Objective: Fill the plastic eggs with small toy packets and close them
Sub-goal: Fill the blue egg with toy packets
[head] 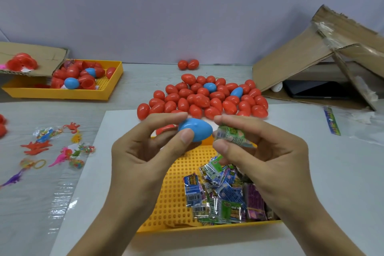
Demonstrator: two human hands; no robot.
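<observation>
Fingers of both hands are working close together above the near tray: the left hand [145, 151] is pinching a blue egg [195, 130] between thumb and fingertips, and the right hand [261, 151] is pinching a green toy packet [232, 136] just beside the egg. I think the two are being held so near because the packet is about to go into the egg, but I cannot tell if the egg is already open or still closed.

Under the hands a white sheet [311, 172] is covering the table, probably to give a clean working place. On it the near yellow tray [172, 193] is keeping the packet supply [224, 193] directly under the right hand, so reaching is short. Behind the hands a big pile of red eggs [203, 97] is lying, with a few blue ones among them; it looks like the stock within easy reach. At far left a second yellow tray [108, 91] is holding eggs and open halves, partly under cardboard. Loose small toys [62, 147] are lying on the left side, apart from the work.
</observation>
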